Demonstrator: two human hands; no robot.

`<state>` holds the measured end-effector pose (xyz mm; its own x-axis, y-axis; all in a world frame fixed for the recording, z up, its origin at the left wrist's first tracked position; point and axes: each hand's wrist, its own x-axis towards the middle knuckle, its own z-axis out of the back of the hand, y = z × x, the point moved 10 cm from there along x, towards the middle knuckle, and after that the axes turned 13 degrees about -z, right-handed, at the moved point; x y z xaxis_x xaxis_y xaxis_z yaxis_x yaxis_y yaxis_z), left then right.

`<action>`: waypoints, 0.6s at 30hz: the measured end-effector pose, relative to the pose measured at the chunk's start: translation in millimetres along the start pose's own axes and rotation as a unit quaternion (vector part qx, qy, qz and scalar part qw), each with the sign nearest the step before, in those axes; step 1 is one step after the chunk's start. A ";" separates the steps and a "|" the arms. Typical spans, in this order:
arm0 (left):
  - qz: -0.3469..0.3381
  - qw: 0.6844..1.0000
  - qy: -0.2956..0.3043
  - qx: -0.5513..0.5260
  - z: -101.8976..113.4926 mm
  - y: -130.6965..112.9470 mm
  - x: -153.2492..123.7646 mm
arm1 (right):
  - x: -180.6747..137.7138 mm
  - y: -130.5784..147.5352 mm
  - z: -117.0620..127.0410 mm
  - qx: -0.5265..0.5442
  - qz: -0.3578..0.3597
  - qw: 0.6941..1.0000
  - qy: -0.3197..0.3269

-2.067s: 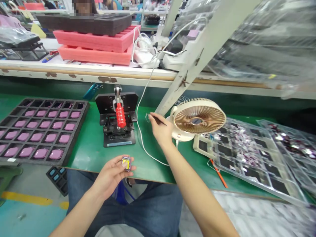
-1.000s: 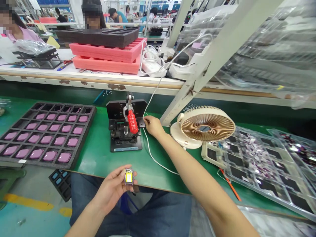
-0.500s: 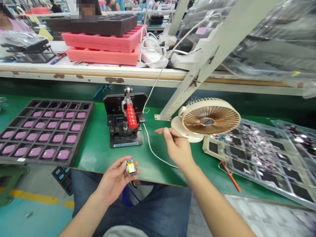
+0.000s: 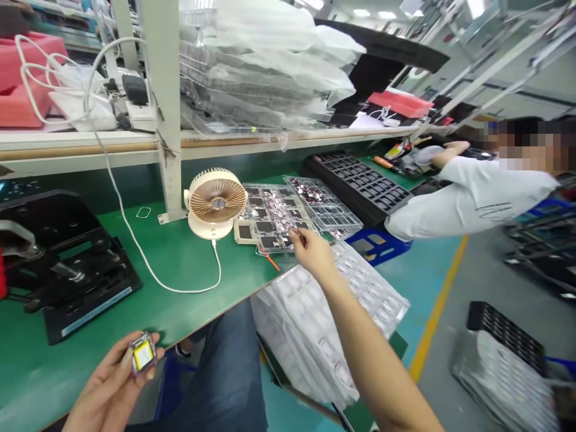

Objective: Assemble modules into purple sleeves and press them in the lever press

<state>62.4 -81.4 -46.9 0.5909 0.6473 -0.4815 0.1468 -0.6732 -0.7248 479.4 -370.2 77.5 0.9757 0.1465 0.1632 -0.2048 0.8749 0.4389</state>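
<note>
At the table's front edge, my left hand (image 4: 112,381) grips a small squarish casing (image 4: 143,354) by its sides. The casing has a pale face with a yellow border. Out to the right, my right hand (image 4: 315,255) is over the near edge of a clear tray (image 4: 269,243) strewn with small shiny pieces. Its thumb and fingertips are drawn together; whatever may be between them is too small to make out. An orange stick-like tool (image 4: 272,262) lies left of this hand.
A cream fan (image 4: 216,204) with a white cable stands beside the post (image 4: 164,120). A black clamp fixture (image 4: 85,264) sits at left. Stacked clear plastic trays (image 4: 306,324) are below the table edge. A co-worker's sleeve (image 4: 432,210) reaches in near a black compartment tray (image 4: 360,180).
The view has swung right. My right hand has moved from in front of the fan to the clear parts tray. My left hand still holds the casing.
</note>
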 end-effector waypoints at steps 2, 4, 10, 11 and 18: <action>0.007 1.000 -0.009 0.007 -5.8 1.6 -3.6 | 36.3 -12.7 -1.8 -0.053 -0.005 0.999 0.007; 0.015 1.000 -0.018 0.007 -8.7 4.1 -5.7 | 60.2 -17.0 -8.6 -0.096 -0.006 0.995 0.016; 0.008 1.000 -0.017 0.007 -3.7 10.9 -2.0 | 86.4 -12.9 -32.0 -0.167 0.006 0.985 0.036; 0.007 1.000 -0.015 0.005 -2.5 11.9 -1.0 | 87.4 -11.8 -33.5 -0.169 0.012 0.985 0.038; 0.012 1.000 -0.007 -0.006 -3.6 13.5 -0.4 | 86.9 -10.6 -25.1 -0.115 0.044 0.991 0.047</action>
<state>67.0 -91.9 -54.7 0.5834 0.6351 -0.5063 0.1424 -0.6936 -0.7061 568.3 -355.1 64.9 0.9599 0.2606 0.1037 -0.2773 0.9372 0.2116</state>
